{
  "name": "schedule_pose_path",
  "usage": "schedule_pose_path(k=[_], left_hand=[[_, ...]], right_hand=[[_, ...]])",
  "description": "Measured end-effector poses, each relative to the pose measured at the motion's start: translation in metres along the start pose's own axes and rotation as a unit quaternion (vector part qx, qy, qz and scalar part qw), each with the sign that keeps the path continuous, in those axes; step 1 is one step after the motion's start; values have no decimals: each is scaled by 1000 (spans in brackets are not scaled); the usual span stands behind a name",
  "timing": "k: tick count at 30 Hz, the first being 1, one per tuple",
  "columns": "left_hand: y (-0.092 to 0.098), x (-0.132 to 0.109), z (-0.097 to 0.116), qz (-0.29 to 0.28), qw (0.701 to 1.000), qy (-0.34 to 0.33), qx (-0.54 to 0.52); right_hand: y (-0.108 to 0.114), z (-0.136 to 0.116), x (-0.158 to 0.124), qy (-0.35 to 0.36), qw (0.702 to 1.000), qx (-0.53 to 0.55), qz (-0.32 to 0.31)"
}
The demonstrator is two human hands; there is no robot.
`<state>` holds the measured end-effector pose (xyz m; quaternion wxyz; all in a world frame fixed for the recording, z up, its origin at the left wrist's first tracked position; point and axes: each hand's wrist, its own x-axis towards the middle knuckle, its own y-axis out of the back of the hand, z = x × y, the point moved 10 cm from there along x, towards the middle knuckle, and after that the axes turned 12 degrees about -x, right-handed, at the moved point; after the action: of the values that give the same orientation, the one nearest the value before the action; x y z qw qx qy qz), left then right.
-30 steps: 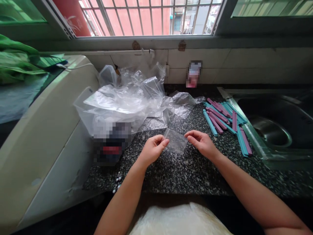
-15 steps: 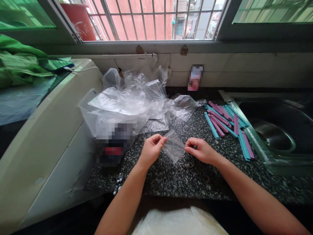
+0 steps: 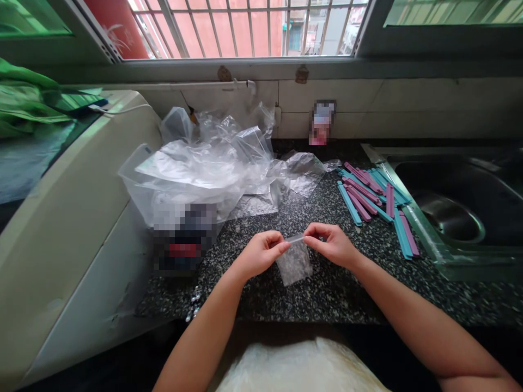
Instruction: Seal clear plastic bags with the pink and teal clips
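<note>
Left hand and right hand facing — fingers curled, thumbs forward, both pinching a clear bag's top edge.

Open counter divides plastic bags from strips, perhaps touching behind.

We are looking at a small bag of thin, see-through plastic, smooth and faintly glossy. The heaped plastic sheets are appearing filmy and crumpled, their creases catching bright highlights. The speckled worktop is looking like stone, hard with a low sheen. We are also seeing slim strips of smooth, fairly matt plastic, a sink of shiny metal, smooth, dull wall tiles, and soft-looking, wrinkled cloth.
</note>
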<state>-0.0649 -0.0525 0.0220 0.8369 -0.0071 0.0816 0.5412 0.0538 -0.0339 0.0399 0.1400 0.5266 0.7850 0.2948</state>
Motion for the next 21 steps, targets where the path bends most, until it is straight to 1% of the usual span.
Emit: schedule_pose_path(k=[5, 11, 16, 21], left_hand=[[1, 0, 3, 1, 999, -16, 32], [3, 0, 6, 18, 999, -31, 37], [8, -1, 9, 47, 998, -39, 17], [12, -1, 11, 69, 996, -54, 16]], right_hand=[[-3, -5, -1, 23, 1000, -14, -9], [2, -14, -3, 61, 997, -29, 24], [7, -16, -5, 66, 996, -24, 53], [8, -17, -5, 63, 996, -24, 61]])
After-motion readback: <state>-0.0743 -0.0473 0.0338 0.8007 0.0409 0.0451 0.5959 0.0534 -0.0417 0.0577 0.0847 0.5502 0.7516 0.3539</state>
